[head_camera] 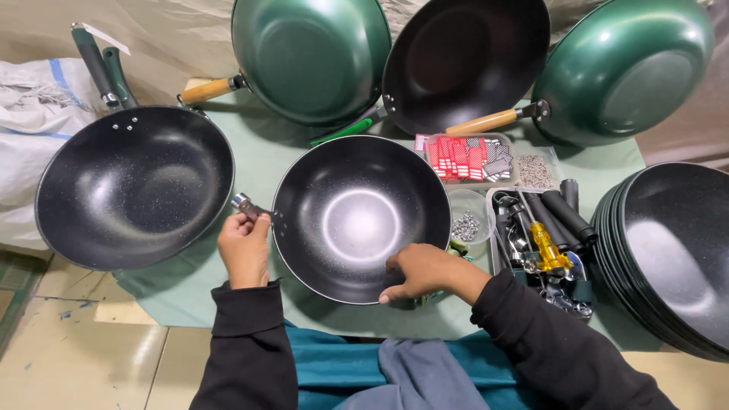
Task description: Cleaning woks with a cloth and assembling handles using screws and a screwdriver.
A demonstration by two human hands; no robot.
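Wok (pixel 361 216) between hands: left hand (pixel 244 247) at bracket (pixel 244 203), right hand (pixel 421 271) gripping rim.

On the green-covered table (pixel 250 159) lie two separate black speckled non-stick woks, one large with dark handles (pixel 133 186) by the left edge and one without a handle (pixel 361 216) at the front edge, plus a stack of black wok bodies (pixel 676 250) at the right edge, too tightly nested to count. Along the back edge stand three tilted woks: two showing green enamel undersides with wooden handles (pixel 307 53) (pixel 626 64) and one black-lined with a green handle (pixel 463 61). There is one yellow-handled screwdriver (pixel 547 250), one clear round cup of small screws (pixel 467 216) and two hands (pixel 244 247) (pixel 425 272).
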